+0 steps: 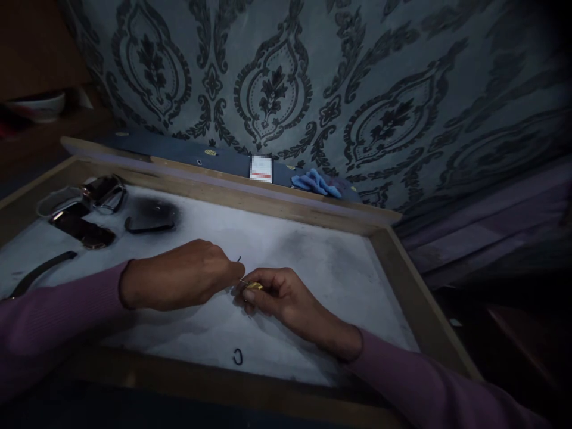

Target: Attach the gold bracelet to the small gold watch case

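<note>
Both hands meet over the middle of a white work surface [313, 262] set in a wooden frame [404, 262]. My left hand [183, 280] is closed, pinching a thin dark wire that sticks up near its fingertips. My right hand [279, 295] is closed around a small brass-coloured piece [254, 286] with a fine pin pointing at the left fingers. The two hands almost touch. Both sleeves are pink-purple. The light is dim and the small parts are hard to make out.
A small dark C-shaped ring [238, 356] lies near the front edge. At the back left sit shiny metal tools [84, 205], a dark pad [149, 217] and a dark strip [40, 271]. A blue cloth [317, 183] and a small white box [261, 168] rest on the ledge below patterned wallpaper.
</note>
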Tool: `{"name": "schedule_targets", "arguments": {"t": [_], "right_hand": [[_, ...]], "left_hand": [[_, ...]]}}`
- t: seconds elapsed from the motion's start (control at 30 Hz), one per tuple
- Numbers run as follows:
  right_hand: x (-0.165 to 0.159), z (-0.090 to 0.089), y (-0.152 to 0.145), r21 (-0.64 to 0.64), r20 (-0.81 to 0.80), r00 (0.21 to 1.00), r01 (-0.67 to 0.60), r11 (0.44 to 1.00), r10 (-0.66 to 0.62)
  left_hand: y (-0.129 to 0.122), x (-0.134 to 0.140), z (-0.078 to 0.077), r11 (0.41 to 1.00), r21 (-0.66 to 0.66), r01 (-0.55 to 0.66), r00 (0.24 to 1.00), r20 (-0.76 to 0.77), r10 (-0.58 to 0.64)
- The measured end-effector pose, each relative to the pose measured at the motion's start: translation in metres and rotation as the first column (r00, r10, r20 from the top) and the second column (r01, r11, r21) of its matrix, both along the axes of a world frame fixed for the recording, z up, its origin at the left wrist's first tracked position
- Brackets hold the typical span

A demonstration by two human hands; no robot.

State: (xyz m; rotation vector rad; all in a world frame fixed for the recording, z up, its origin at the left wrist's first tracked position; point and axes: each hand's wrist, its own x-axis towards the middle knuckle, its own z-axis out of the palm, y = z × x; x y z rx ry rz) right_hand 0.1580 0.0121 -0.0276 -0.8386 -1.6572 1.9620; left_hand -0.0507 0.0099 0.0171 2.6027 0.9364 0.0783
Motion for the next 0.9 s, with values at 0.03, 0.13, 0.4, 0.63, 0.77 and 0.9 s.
{"name": "schedule_targets", "arguments": {"t": [0.03, 0.13, 0.4, 0.63, 0.77, 0.9], "right_hand": [[0.0001, 0.0000, 0.0001, -0.002, -0.005, 1.000, 0.001, 1.000, -0.001], [0.0003, -0.0001, 0.0004, -0.006, -0.009, 1.000, -0.001, 1.000, 0.001], [0.0001, 0.0006, -0.0001, -0.002, -0.002, 1.000, -0.004, 1.000, 0.004], [-0.0002, -0.0020, 0.0003, -0.005, -0.015, 1.000, 0.013, 1.000, -0.013], [-0.0002, -0.0023, 0.0006, -0.007, -0.014, 1.000, 0.018, 1.000, -0.019], [-0.0002, -0.0017, 0.0003, 0.006, -0.013, 1.000, 0.013, 1.000, -0.013]], "left_hand": [[-0.0003, -0.0001, -0.0004, 1.000, -0.023, -0.014, 1.000, 0.017, 0.014], [-0.0007, -0.0004, 0.0000, 0.996, -0.079, -0.048, 0.998, 0.045, 0.051], [-0.0015, 0.0002, 0.0003, 0.997, -0.065, -0.038, 0.997, 0.067, 0.042], [-0.0047, 0.0004, 0.0010, 0.997, -0.051, -0.059, 0.998, 0.017, 0.060], [-0.0054, 0.0021, 0.0023, 0.994, -0.070, -0.079, 0.997, 0.018, 0.080], [-0.0048, 0.0024, 0.0024, 0.991, -0.098, -0.092, 0.995, 0.041, 0.096]]}}
